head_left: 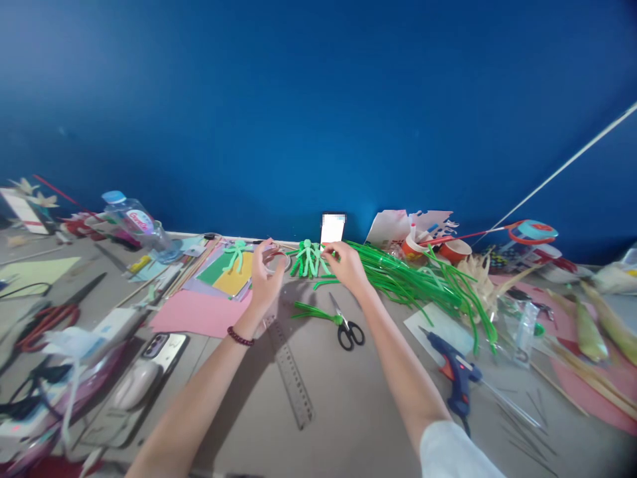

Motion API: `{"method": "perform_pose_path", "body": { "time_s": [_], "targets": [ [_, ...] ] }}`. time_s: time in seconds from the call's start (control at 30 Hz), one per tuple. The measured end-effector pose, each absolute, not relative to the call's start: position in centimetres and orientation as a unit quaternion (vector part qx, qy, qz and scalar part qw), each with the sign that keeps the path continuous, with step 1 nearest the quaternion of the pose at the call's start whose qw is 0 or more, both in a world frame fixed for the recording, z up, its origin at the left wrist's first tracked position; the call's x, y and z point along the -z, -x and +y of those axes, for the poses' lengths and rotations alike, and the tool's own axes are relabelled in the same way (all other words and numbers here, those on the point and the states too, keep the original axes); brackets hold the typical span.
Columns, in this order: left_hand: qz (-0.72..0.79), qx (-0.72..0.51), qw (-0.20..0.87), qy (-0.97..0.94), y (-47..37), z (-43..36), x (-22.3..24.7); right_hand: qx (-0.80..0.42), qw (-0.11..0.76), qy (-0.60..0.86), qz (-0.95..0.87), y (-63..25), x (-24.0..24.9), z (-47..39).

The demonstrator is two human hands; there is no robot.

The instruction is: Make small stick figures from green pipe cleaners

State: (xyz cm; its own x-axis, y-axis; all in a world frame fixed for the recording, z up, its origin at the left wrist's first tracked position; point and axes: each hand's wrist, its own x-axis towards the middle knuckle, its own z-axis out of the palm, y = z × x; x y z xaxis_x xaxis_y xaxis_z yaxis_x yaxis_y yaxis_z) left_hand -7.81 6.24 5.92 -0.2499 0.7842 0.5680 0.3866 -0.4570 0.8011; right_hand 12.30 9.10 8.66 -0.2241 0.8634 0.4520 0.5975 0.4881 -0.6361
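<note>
My left hand [267, 275] curls its thumb and fingers around a roll of clear tape [279, 264], above the back of the table. Just right of it, several light and dark green pipe-cleaner figures [307, 257] stand together. My right hand [346, 265] is at their right side with its fingertips pinched; what lies between them is too small to make out. Another light green figure [236, 255] lies on coloured sheets to the left. Below my hands are black-handled scissors [348, 330], a short bunch of green pipe cleaners [316, 312] and a clear ruler [292, 375].
A large bundle of green pipe cleaners [408, 275] spreads to the right, near a blue glue gun [456, 372]. Pink paper [199, 313], a phone [166, 348], a computer mouse [137, 385] and a plastic bottle [139, 222] are at left. A lit screen [332, 229] leans against the blue wall.
</note>
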Motion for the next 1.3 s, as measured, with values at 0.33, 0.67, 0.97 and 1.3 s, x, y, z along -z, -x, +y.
{"method": "perform_pose_path", "body": {
  "time_s": [0.33,0.67,0.97,1.3],
  "targets": [
    [0.474,-0.592,0.263,-0.596,7.1,5.5,-7.5,-0.348,0.661,0.393,-0.536,-15.7,-14.2,6.7],
    [0.463,-0.487,0.228,-0.705,4.9,1.4,-11.1,-0.551,0.511,0.363,-0.551,-12.0,-13.7,4.8],
    [0.476,-0.452,0.122,-0.744,6.1,1.3,-10.1,-0.331,0.309,0.489,-0.745,-13.6,-14.3,2.9],
    [0.533,-0.305,-0.031,-0.788,6.4,-1.7,-6.6,-0.195,0.053,0.621,-0.757,-16.9,-7.4,-5.1]
  ]
}}
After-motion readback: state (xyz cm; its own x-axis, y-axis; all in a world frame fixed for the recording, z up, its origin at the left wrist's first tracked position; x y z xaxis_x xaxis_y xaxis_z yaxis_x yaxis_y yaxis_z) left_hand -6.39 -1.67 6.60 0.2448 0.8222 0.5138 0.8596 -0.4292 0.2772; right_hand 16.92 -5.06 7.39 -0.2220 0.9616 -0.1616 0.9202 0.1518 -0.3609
